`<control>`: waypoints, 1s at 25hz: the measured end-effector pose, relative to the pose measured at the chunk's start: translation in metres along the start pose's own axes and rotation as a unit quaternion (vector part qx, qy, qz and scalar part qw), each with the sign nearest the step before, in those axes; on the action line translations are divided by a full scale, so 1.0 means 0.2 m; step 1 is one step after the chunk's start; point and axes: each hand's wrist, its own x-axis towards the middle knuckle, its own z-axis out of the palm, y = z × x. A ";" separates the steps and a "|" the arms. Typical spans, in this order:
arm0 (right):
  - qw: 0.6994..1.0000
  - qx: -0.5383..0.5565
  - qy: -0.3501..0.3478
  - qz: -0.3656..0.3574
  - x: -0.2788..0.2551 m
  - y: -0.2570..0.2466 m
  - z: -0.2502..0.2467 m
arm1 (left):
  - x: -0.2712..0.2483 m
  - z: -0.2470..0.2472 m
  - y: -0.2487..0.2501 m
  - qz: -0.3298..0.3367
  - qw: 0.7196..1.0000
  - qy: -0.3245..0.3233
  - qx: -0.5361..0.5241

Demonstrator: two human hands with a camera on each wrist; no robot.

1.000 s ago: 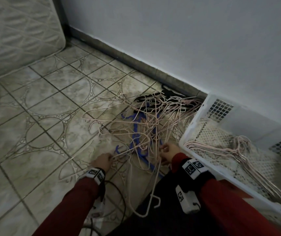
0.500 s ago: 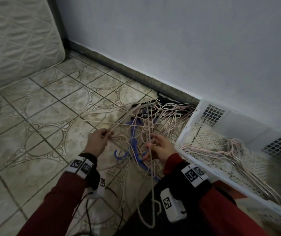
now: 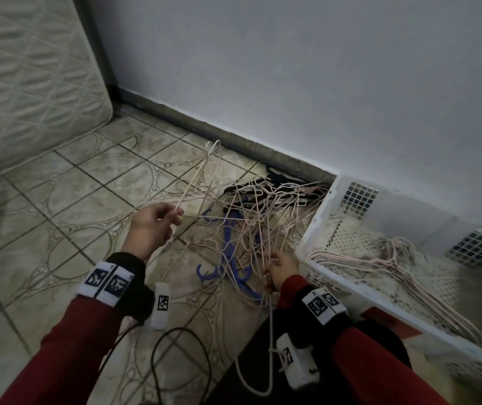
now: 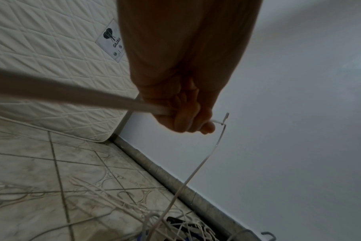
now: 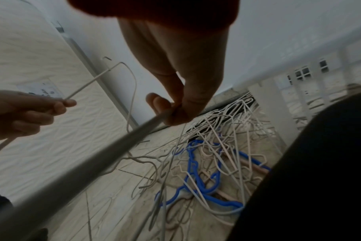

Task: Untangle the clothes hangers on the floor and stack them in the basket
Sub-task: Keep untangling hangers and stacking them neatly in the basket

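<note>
A tangle of thin pale pink hangers (image 3: 263, 220) lies on the tiled floor with blue plastic hangers (image 3: 228, 258) and black ones (image 3: 277, 179) mixed in. My left hand (image 3: 158, 220) grips one pink wire hanger (image 3: 201, 173) and holds it raised, its far corner pointing toward the wall; the left wrist view shows my fingers (image 4: 188, 117) curled round its wire. My right hand (image 3: 277, 266) pinches another pink hanger (image 3: 269, 331) whose hook hangs over my lap. The white basket (image 3: 350, 290) at right holds several pink hangers (image 3: 379, 261).
A quilted mattress (image 3: 29, 83) leans upright at the left. A grey wall (image 3: 292, 68) with a dark skirting runs behind the pile. A black cable (image 3: 158, 355) loops on the floor by my left arm. My dark-clad leg (image 3: 263, 361) is under my right arm.
My left hand has risen and pulled one pink hanger up out of the tangle. My right hand has drawn back toward my body, holding its hanger. The head view has tilted up.
</note>
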 end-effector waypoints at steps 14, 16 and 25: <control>0.988 0.032 -0.133 0.066 -0.01 0.07 0.08 | 0.05 0.11 -0.11 -0.030 0.952 -0.076 0.296; 0.984 0.092 -0.137 0.060 -0.03 0.04 0.07 | 0.06 0.09 -0.11 -0.042 0.942 -0.087 0.321; 0.954 0.238 -0.181 -0.011 -0.13 -0.10 -0.07 | 0.04 -0.04 -0.05 0.064 0.978 -0.017 0.196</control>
